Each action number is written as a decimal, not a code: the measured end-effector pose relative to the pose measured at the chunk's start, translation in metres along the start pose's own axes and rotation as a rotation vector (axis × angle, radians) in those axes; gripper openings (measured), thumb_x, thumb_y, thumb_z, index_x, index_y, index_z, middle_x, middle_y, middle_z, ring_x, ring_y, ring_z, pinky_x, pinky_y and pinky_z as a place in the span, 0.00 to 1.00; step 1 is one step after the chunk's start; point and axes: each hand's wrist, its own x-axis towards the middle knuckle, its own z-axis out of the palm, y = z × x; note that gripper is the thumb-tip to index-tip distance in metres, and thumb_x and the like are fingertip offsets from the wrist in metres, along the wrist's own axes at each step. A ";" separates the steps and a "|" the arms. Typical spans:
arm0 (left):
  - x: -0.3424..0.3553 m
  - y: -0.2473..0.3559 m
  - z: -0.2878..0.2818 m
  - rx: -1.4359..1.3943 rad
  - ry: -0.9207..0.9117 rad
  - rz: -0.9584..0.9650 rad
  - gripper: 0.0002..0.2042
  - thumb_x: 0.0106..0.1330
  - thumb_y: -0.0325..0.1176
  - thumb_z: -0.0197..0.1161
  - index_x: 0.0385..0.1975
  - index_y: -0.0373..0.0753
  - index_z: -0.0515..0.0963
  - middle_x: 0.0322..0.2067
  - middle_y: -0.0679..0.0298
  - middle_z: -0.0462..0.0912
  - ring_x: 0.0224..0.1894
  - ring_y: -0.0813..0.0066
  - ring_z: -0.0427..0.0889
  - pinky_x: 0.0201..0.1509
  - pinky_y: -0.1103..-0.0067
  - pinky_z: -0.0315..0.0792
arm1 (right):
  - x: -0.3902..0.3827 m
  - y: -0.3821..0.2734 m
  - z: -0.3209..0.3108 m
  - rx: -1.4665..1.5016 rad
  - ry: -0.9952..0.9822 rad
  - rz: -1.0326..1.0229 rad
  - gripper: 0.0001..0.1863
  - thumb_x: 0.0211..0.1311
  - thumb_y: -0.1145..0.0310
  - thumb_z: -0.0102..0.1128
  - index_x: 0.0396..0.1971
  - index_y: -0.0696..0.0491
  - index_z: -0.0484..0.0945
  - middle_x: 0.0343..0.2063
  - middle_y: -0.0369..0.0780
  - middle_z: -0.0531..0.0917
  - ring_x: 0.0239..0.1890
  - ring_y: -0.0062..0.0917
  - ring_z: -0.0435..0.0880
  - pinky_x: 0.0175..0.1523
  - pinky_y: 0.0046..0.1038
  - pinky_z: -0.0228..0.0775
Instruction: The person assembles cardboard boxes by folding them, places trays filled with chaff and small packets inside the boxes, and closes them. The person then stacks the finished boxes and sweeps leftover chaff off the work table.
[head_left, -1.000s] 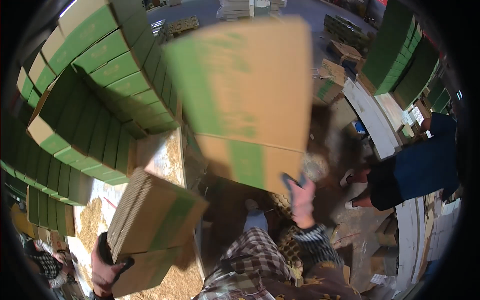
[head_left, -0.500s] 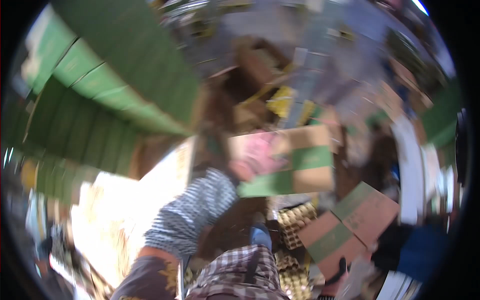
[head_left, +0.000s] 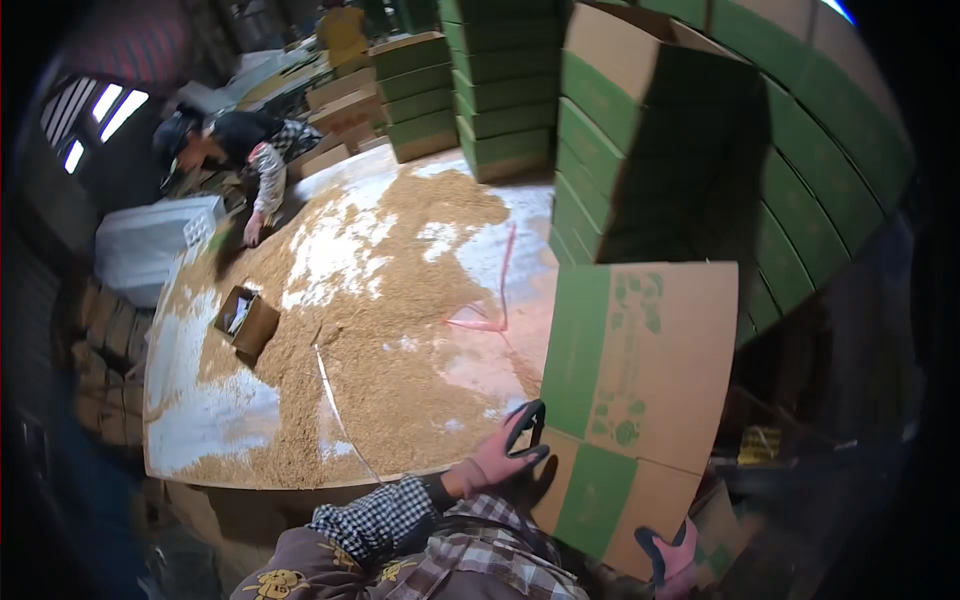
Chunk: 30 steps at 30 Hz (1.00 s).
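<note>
A brown cardboard box with a green band and green printing stands to the right of centre, beside the table. My left hand, in a pink and black glove, is at its left edge. The thumb and a finger are spread apart, their tips close against the cardboard; I cannot tell whether they press on it. My right hand, gloved alike, is closed around the box's lower edge near the bottom of the view. Part of this hand is hidden behind the cardboard.
A wide table spread with brown grain-like material fills the middle. On it are a small open box and a pink strip. Stacked green-and-brown cartons rise at the right and back. Another person leans over the far left side.
My view has swung from the floor with cartons and egg trays to the table. The box now stands farther right, at the table's side. My right hand has come into view on its edge.
</note>
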 end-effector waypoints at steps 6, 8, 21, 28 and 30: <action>-0.093 -0.099 -0.215 -0.130 0.731 -0.498 0.27 0.60 0.35 0.64 0.58 0.36 0.66 0.56 0.56 0.69 0.54 0.66 0.72 0.58 0.76 0.67 | 0.196 -0.152 0.155 -0.886 0.319 -0.343 0.38 0.47 0.72 0.60 0.63 0.44 0.63 0.37 0.51 0.81 0.40 0.46 0.80 0.48 0.40 0.71; -0.121 -0.132 -0.279 -0.130 0.936 -0.476 0.23 0.62 0.34 0.61 0.56 0.34 0.68 0.51 0.58 0.74 0.51 0.70 0.74 0.55 0.77 0.69 | 0.244 -0.182 0.195 -0.960 0.228 -0.297 0.39 0.48 0.69 0.59 0.65 0.40 0.60 0.34 0.50 0.82 0.38 0.46 0.80 0.48 0.41 0.71; -0.174 -0.264 -0.649 -0.660 1.369 -0.520 0.22 0.62 0.52 0.60 0.46 0.42 0.74 0.34 0.64 0.78 0.31 0.70 0.78 0.30 0.74 0.72 | 0.471 -0.415 0.331 -1.134 0.266 -0.471 0.31 0.53 0.67 0.50 0.61 0.41 0.65 0.47 0.48 0.79 0.50 0.42 0.77 0.56 0.37 0.68; -0.321 -0.346 -0.720 0.330 1.617 -0.741 0.13 0.60 0.35 0.58 0.44 0.39 0.77 0.33 0.63 0.80 0.30 0.70 0.79 0.32 0.73 0.73 | 0.567 -0.441 0.474 -1.156 -0.002 -0.488 0.26 0.58 0.67 0.44 0.59 0.51 0.67 0.54 0.46 0.75 0.57 0.37 0.73 0.61 0.32 0.64; -0.312 -0.337 -0.706 -0.167 1.637 -0.650 0.13 0.58 0.31 0.58 0.44 0.39 0.76 0.31 0.62 0.80 0.29 0.67 0.80 0.29 0.70 0.74 | 0.540 -0.431 0.480 -1.269 -0.159 -0.589 0.26 0.59 0.68 0.41 0.60 0.50 0.65 0.52 0.45 0.77 0.54 0.36 0.75 0.60 0.33 0.63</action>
